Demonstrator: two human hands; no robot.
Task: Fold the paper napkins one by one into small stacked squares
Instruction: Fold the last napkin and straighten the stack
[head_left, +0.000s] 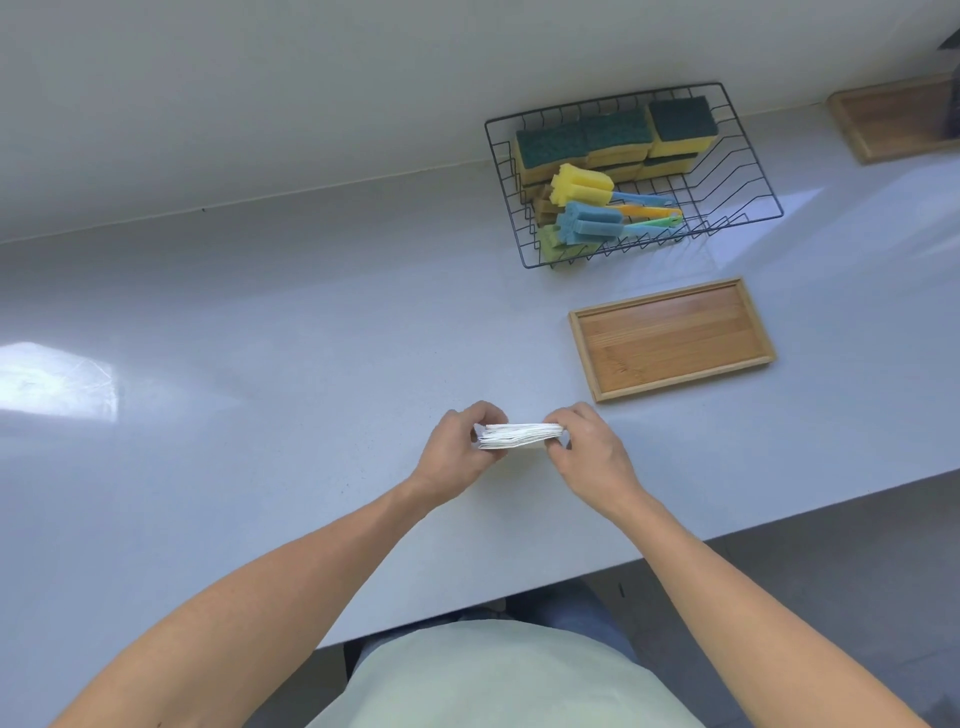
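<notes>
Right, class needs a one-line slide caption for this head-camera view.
Both hands, left and right, grip a white napkin stack above the counter, near an empty wooden tray.

No text, label, brand, number or sign can be read anywhere in the head view.
</notes>
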